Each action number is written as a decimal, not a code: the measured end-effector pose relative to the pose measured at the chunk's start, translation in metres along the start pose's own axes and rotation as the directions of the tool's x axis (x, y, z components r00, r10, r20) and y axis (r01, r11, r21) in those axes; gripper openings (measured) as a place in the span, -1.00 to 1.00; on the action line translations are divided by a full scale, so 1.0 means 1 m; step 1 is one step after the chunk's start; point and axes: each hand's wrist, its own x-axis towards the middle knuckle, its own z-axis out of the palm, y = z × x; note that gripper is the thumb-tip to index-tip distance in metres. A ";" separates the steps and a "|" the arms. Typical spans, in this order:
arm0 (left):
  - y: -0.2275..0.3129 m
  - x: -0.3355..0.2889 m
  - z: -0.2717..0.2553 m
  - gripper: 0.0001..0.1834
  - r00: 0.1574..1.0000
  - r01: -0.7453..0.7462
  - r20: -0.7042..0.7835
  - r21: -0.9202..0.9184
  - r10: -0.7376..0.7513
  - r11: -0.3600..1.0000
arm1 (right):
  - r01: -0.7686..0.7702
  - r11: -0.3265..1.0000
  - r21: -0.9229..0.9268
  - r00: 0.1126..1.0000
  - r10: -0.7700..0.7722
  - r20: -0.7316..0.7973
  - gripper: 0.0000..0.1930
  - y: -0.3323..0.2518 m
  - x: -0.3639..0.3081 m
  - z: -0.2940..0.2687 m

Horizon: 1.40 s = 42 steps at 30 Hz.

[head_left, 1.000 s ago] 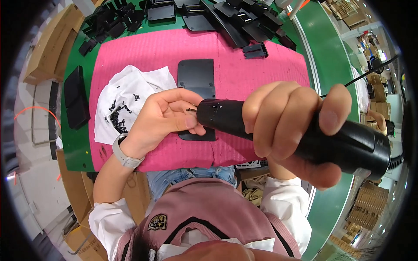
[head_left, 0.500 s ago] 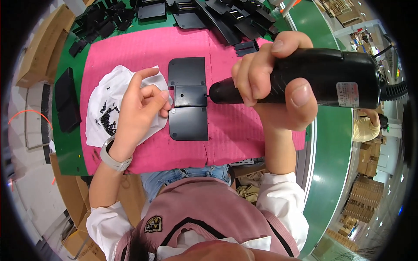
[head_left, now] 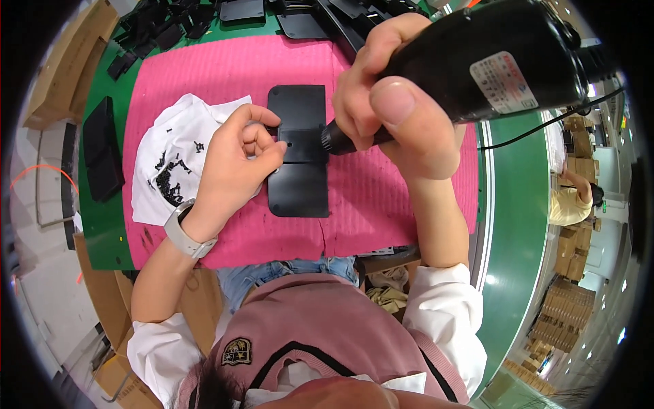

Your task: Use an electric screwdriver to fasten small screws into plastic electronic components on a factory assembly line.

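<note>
A black plastic part (head_left: pixel 298 191), two wide ends joined by a narrower middle with a small hole, lies flat on the pink mat. My right hand (head_left: pixel 409 126) is wrapped round a black electric screwdriver (head_left: pixel 449 65), tilted with its nose down at the part's right edge. The bit is hidden, so contact cannot be made out. At the part's left edge, my left hand (head_left: pixel 238 150) has thumb and curled fingers drawn together; whatever lies between them is hidden. Beside that hand, small black screws (head_left: pixel 165 185) are heaped on a white sheet (head_left: pixel 146 204).
The pink corrugated mat (head_left: pixel 381 218) covers part of a green table (head_left: pixel 102 235). Another dark part (head_left: pixel 103 150) lies at the left edge. Black plastic pieces (head_left: pixel 160 27) are piled along the far side. A cable (head_left: pixel 524 138) hangs from the screwdriver. A person in yellow (head_left: pixel 571 208) is far right.
The screwdriver has tilted more steeply, its rear end rising away from me, and my right hand has shifted left. My left hand has moved right, onto the part's left edge.
</note>
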 end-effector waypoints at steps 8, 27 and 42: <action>-0.003 -0.001 0.000 -0.79 0.999 -0.036 0.006 0.011 0.036 0.999 | -0.002 1.000 0.017 1.000 0.002 0.015 -0.71 0.004 0.000 0.000; 0.010 -0.022 -0.007 -0.82 0.990 -0.122 0.028 -0.297 0.136 0.947 | 0.282 0.817 0.503 0.947 -0.322 -0.009 -0.50 -0.008 -0.010 -0.003; 0.012 -0.022 -0.017 -0.77 0.966 0.172 0.255 -0.535 -0.036 0.827 | 0.312 0.788 0.531 0.950 -0.266 -0.163 -0.52 -0.003 -0.014 0.007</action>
